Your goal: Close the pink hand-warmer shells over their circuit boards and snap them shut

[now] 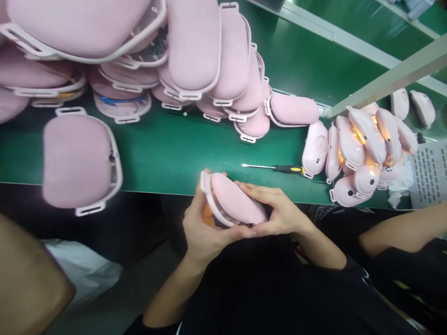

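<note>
- Our left hand (200, 228) is closed around the lower edge of a pink padded shell (233, 200), palm under its white rim, thumb wrapped toward the front.
- Our right hand (279, 211) grips the same shell from the other side, fingers laid across the padded face, thumb tucked below.
- The shell is held in the air, tilted on edge, just in front of the near edge of the green surface (174, 153), not resting on it. An orange part shows behind the rim by the left palm; we cannot tell what it is.
- Risk, in our judgement: with the shell held clear of the surface edge, a slip of either grip would drop it toward the lap or floor.
- Risk: pressure from the right fingers on the padded face could skew the rim if the halves are not seated evenly.
- A screwdriver (275, 168) lies on the surface just beyond the hands, beside a cluster of finished shells (363, 153), some glowing orange.
- A single shell (80, 160) overhangs the near edge at left; a nudge could tip it off.
- A large pile of shells (195, 51) is stacked at the far side and leans; a knock could slide it.
- Another person's arm (401, 228) is at the right.
</note>
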`<state>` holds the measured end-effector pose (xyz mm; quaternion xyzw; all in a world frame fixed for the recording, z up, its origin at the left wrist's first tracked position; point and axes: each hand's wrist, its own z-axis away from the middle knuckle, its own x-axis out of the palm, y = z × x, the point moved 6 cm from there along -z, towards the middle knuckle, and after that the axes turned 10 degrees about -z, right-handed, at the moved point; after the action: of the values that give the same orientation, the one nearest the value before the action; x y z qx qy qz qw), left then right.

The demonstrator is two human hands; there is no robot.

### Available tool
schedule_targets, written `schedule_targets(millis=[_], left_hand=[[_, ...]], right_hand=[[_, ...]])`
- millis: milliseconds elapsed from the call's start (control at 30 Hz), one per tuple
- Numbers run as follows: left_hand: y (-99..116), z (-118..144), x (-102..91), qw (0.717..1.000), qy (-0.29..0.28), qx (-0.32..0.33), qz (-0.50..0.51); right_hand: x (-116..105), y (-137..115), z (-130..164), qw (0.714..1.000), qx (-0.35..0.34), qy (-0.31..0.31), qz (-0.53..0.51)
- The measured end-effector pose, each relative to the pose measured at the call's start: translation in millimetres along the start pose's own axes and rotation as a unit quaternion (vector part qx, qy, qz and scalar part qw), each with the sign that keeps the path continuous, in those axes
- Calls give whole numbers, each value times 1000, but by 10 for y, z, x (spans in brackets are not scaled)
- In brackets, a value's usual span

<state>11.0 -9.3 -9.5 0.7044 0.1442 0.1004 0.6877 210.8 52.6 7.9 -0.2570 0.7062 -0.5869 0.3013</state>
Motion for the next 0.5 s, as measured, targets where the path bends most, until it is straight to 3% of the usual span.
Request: schedule_targets(millis=[100, 167, 233, 300, 400, 500], left_hand=[[90, -3, 71, 997, -39, 55, -44], [177, -50, 159, 986, -74, 144, -39], [243, -135, 233, 963, -111, 244, -7], [286, -242, 265, 937, -149, 314, 35], [385, -371, 273, 911, -208, 354, 33], [527, -442, 215, 925, -192, 322, -58]], right_hand=[[-15, -78, 63, 999, 4, 14, 32], [-98, -55, 82, 997, 15, 78, 24], [-182, 36, 71, 986, 32, 156, -48], [-174, 163, 32, 970, 74, 174, -150], [-112, 256, -19, 960, 131, 124, -214], [-276, 173, -10, 972, 87, 184, -117]])
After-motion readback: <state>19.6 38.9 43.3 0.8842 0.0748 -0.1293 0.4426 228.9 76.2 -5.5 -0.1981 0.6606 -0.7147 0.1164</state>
